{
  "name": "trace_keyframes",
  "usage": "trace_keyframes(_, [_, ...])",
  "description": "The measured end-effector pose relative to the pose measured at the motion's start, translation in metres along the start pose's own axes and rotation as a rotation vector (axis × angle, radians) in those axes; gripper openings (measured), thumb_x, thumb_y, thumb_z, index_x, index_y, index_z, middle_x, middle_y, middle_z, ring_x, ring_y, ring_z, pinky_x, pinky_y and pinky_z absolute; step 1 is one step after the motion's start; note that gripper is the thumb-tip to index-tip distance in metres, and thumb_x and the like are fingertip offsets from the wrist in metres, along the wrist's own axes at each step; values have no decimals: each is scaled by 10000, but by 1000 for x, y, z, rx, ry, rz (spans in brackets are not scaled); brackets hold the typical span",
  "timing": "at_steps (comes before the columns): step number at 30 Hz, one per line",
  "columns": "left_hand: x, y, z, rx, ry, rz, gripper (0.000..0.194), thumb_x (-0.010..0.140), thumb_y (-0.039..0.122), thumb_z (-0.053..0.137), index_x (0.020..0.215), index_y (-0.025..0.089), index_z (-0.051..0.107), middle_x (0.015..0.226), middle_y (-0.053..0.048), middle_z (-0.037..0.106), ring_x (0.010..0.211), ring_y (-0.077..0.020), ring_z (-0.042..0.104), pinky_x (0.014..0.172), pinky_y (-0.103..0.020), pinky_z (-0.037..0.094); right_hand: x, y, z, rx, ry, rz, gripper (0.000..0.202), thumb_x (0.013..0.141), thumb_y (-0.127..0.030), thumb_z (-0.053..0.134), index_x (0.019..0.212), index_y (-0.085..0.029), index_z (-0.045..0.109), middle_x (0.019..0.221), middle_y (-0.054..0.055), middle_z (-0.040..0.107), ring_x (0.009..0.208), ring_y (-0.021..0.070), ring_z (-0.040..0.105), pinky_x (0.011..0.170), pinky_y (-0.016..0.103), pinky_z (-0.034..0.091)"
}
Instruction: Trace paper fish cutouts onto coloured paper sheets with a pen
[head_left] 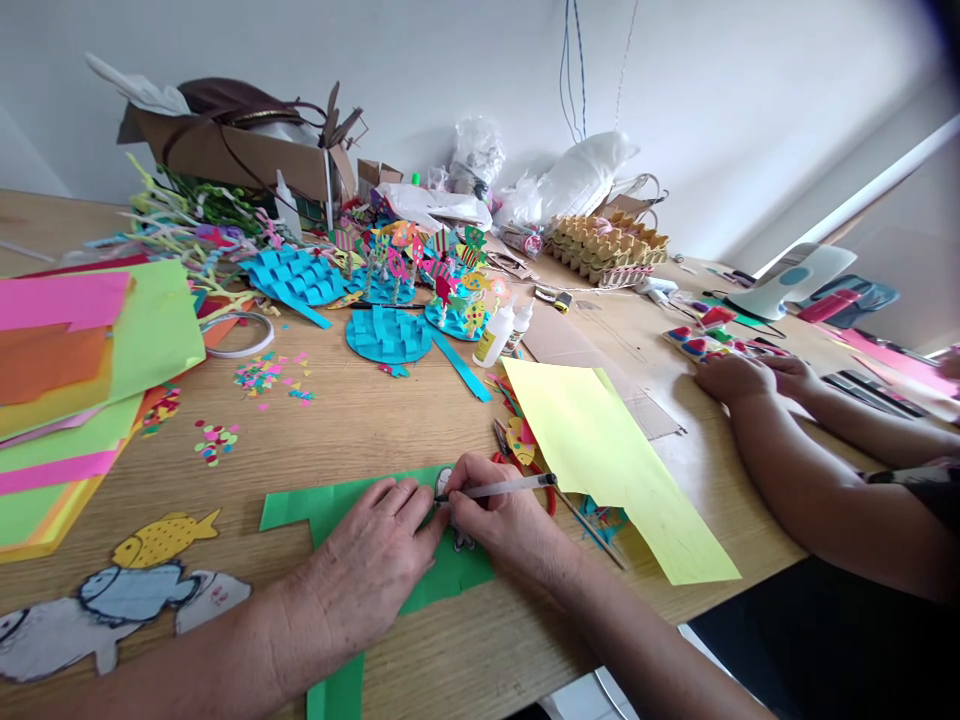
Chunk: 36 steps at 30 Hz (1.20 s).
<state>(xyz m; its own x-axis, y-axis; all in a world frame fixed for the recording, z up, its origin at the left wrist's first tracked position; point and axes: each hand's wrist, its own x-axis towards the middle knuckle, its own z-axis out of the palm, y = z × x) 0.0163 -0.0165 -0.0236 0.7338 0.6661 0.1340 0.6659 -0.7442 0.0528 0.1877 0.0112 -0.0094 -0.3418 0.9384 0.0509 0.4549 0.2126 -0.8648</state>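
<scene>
My right hand [501, 508] pinches a slim pen [510, 486], its tip low at a small white paper cutout with a black outline [442, 482]. That cutout lies on a sheet of green paper [335, 508] and is partly hidden by my fingers. Flat on the green sheet rests my left hand [379, 555], fingers laid out beside the cutout and pressing the paper down. To the left are a yellow paper fish [166, 537], a blue-grey paper fish [135, 590] and a white paper fish [56, 640]. Red-handled scissors [551, 498] lie partly under a yellow sheet [600, 430].
Coloured paper sheets [67, 340] are stacked at left, near a tape roll [238, 335] and confetti [274, 378]. Blue woven paper discs [388, 335] and glue bottles [493, 335] stand behind. At right, another person's forearms [780, 480] rest on the table. Egg cartons [609, 248] sit farther back.
</scene>
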Motion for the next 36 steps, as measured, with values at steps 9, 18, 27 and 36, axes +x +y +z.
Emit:
trace_keyframes(9, [0, 0, 1, -2, 8, 3, 291, 876, 125, 492, 1164, 151, 528, 1037, -101, 570, 986, -263, 520, 852, -419, 433, -1, -5, -3, 8, -33, 4, 138, 666, -69, 470, 675, -200, 512, 512, -70, 483, 432, 81, 445, 416, 168, 347])
trace_keyframes(18, [-1, 1, 0, -10, 18, 3, 250, 892, 158, 487, 1133, 152, 552, 1043, -111, 580, 980, -276, 536, 833, -429, 445, -1, -7, -3, 28, -54, 22, 132, 653, -70, 470, 655, -197, 504, 511, -69, 484, 435, 80, 454, 411, 165, 342])
trace_keyframes(27, [1, 1, 2, 29, 31, 25, 279, 868, 134, 510, 1145, 136, 549, 1047, -122, 577, 970, -280, 531, 832, -429, 450, 0, -7, -4, 38, -72, 18, 120, 653, -80, 466, 655, -194, 505, 501, -68, 483, 430, 82, 446, 408, 172, 329])
trace_keyframes(36, [-2, 2, 2, 72, 38, 49, 338, 819, 111, 541, 1157, 97, 555, 1024, -135, 585, 962, -288, 530, 852, -434, 439, 0, -9, -5, 55, -81, 26, 121, 641, -77, 467, 636, -192, 505, 483, -73, 469, 432, 79, 440, 413, 169, 329])
